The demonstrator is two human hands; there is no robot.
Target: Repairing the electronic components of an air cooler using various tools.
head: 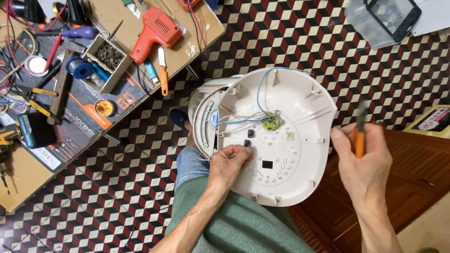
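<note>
Both hands are busy over a big white shell (pixel 300 154) that rests on the person's lap, open side up. Left hand (pixel 228 164) has its fingers curled in, and the fingertips pinch a small black part (pixel 247 143) on the shell's flat inside. Right hand (pixel 361 161) is closed tight around an orange-handled tool (pixel 360 133), held up just off the shell's right edge. That tool looks blurry, so I cannot tell just what kind it is.

Thin wires run across the inside of the shell. One blue wire (pixel 259 91) loops down to a little yellow round board (pixel 271 122).

What could go wrong? I think the shell could tip and slide off the lap, since only one hand steadies it and the floor (pixel 117 187) is hard tile. A pull on the black part could tug the thin wires loose from the board. Its dark tip could slip and poke the left fingers, as both hands are working near each other. It could also scratch the plastic or nick a wire.

A messy table (pixel 154 61) with a red drill (pixel 154 33) stands well apart, up and to the left.
</note>
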